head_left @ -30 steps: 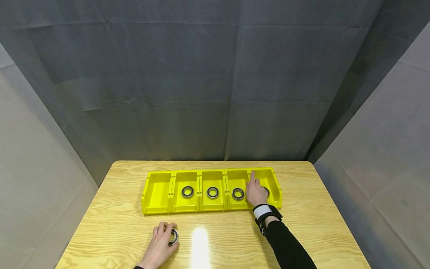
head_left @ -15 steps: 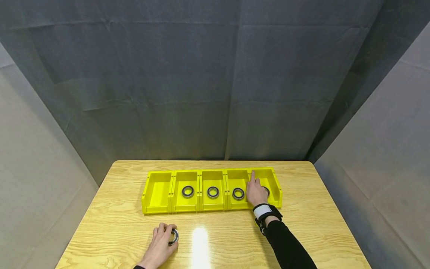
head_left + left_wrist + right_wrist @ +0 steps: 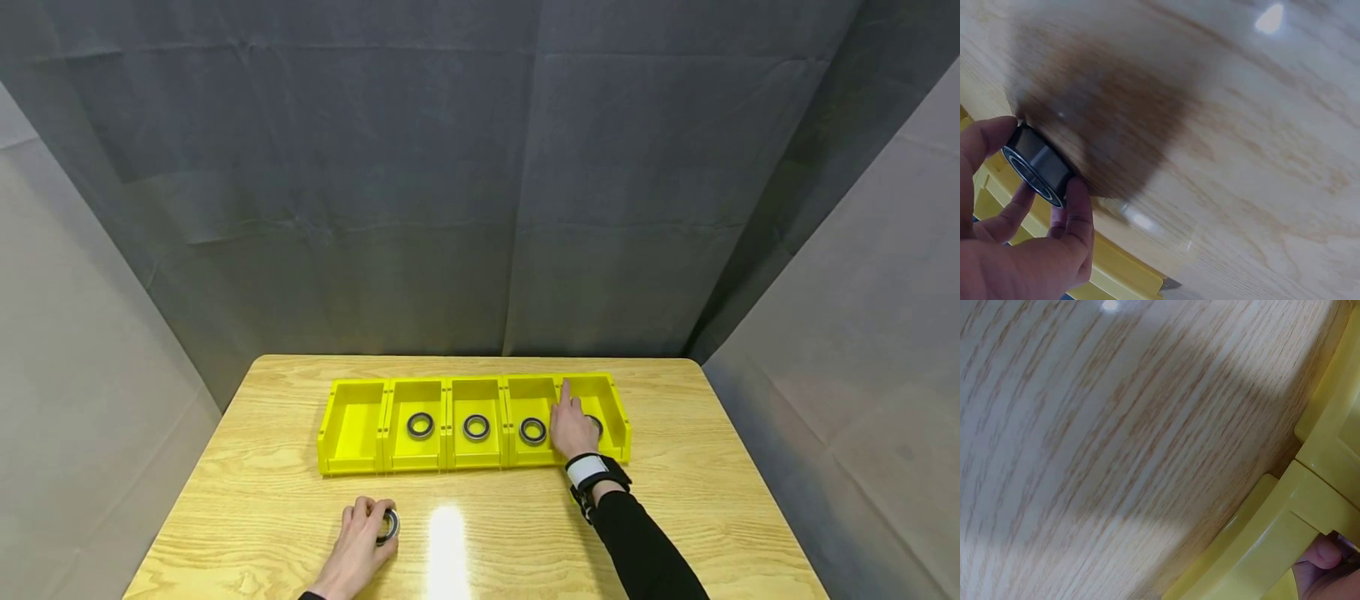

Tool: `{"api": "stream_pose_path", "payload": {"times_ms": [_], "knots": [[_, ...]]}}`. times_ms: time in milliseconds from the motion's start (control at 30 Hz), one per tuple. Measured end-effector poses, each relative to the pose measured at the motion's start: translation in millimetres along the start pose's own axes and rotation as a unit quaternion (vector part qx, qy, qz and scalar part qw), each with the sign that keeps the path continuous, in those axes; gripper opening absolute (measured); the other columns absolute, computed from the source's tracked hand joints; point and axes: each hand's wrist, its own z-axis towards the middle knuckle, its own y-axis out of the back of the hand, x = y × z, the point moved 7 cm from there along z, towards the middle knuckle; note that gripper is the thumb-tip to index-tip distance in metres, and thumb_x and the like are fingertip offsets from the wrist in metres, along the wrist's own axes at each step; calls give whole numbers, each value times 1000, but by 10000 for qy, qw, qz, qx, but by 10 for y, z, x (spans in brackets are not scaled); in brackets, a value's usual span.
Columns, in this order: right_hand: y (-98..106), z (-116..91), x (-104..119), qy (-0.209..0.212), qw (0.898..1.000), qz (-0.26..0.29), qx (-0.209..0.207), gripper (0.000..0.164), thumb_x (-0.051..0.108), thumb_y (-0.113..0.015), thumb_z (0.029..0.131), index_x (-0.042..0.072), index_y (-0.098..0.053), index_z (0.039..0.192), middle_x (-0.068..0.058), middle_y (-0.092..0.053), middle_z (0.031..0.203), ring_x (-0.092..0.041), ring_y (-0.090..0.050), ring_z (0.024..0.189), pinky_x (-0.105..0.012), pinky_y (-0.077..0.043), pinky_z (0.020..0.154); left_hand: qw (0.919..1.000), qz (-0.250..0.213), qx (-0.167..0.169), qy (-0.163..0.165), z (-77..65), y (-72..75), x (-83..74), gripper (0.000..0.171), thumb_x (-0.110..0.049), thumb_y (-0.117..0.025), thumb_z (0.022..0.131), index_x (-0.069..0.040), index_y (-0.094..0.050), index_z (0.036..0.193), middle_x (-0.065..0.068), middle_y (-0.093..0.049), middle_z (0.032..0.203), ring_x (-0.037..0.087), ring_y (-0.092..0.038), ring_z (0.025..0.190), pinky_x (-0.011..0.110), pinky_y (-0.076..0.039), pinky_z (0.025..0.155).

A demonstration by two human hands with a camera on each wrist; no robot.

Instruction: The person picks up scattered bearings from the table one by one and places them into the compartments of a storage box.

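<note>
In the head view my left hand (image 3: 356, 543) pinches a ball bearing (image 3: 390, 527) above the front left of the table. The left wrist view shows this dark, metal-rimmed bearing (image 3: 1038, 164) tilted between thumb and fingertips. My right hand (image 3: 574, 429) lies over the wall between the two rightmost yellow bins (image 3: 617, 450), its index finger pointing away along that wall. It partly covers a bearing (image 3: 596, 425) in the rightmost bin. From the right wrist, only fingers (image 3: 1324, 553) show behind the bin's front edge; I cannot tell whether they hold anything.
Several yellow bins (image 3: 348, 467) stand joined in a row on the wooden table (image 3: 262, 500). Single bearings lie flat in the second bin from the left (image 3: 420, 426), the middle one (image 3: 476, 428) and the one beside my right hand (image 3: 532, 432). Grey curtains (image 3: 390, 208) surround the table.
</note>
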Motion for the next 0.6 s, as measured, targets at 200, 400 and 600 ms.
{"api": "stream_pose_path", "payload": {"times_ms": [200, 400, 600], "knots": [[7, 4, 5, 31, 10000, 10, 7, 59, 25, -46, 107, 5, -24, 158, -28, -59, 124, -33, -54, 56, -47, -49, 53, 10000, -37, 23, 33, -4, 5, 7, 41, -14, -77, 82, -7, -64, 120, 5, -50, 101, 22, -43, 92, 29, -41, 72], [11, 5, 5, -22, 10000, 45, 80, 60, 25, -45, 107, 5, -23, 158, -29, -58, 123, -31, -53, 55, -45, -47, 52, 10000, -55, -18, 67, -3, 35, 10, 42, -14, -78, 82, -7, -65, 121, 6, -51, 102, 22, -43, 92, 29, -42, 72], [3, 9, 4, -19, 9999, 55, 87, 59, 25, -46, 107, 5, -23, 157, -29, -59, 121, -33, -55, 57, -47, -49, 54, 9998, -73, 1, 203, 1, 88, 18, 43, -15, -78, 83, -7, -64, 123, 9, -52, 105, 23, -45, 95, 33, -45, 73]]}}
